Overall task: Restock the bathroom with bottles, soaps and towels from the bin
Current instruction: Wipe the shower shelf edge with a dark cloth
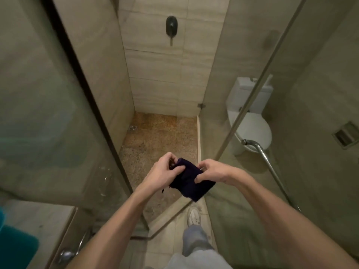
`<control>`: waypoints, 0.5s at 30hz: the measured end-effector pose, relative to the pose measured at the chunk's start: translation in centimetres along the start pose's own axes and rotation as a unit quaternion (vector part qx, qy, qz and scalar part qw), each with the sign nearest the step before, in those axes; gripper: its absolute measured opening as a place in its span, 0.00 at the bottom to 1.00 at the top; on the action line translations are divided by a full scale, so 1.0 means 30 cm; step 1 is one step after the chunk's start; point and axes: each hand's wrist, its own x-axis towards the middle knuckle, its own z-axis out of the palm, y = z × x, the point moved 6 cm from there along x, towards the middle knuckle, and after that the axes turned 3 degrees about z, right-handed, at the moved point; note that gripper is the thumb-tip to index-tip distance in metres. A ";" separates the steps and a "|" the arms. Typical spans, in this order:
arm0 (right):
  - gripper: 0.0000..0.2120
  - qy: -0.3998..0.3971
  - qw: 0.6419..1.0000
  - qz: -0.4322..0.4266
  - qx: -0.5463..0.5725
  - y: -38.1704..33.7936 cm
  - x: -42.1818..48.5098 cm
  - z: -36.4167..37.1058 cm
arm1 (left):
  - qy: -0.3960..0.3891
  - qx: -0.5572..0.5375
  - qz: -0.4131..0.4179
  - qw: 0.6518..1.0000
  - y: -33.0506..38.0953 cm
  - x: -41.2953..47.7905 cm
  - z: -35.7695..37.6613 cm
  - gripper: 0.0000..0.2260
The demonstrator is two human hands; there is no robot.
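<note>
A small dark towel (192, 181) is held in mid-air over the near edge of the shower floor (155, 136), so the towel step is under way. The left grip (165, 170) pinches its far left corner, fingers curled. The right grip (211, 171) clenches its right edge. Next it likely needs folding square, then hanging, perhaps on the rail (270, 166) to the right.

Shower stall ahead: beige tiled walls (155, 65), dark wall valve (171, 26) at 12 o'clock. Speckled brown floor (159, 140), drain (133, 127) in its 10 o'clock corner. Glass panel (48, 113) at 9 o'clock. Glass door (242, 200) with chrome bar (272, 167) at 4 o'clock. White toilet (252, 131) at 3 o'clock. Lighting dim, warm.
</note>
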 end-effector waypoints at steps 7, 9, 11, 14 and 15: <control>0.07 0.016 0.993 -0.074 -0.092 -0.170 0.349 -0.347 | 0.130 -0.108 -0.062 0.984 -0.026 0.365 -0.094 0.11; 0.05 0.027 0.986 -0.098 -0.129 -0.239 0.463 -0.458 | 0.147 -0.134 -0.060 0.978 -0.009 0.472 -0.119 0.13; 0.05 0.042 0.983 -0.112 -0.143 -0.306 0.571 -0.569 | 0.156 -0.145 -0.050 0.976 0.024 0.585 -0.143 0.14; 0.06 0.068 0.981 -0.111 -0.142 -0.393 0.712 -0.704 | 0.194 -0.165 -0.044 0.966 0.078 0.753 -0.202 0.05; 0.09 0.080 0.982 -0.110 -0.133 -0.417 0.758 -0.743 | 0.215 -0.159 -0.042 0.963 0.098 0.809 -0.232 0.03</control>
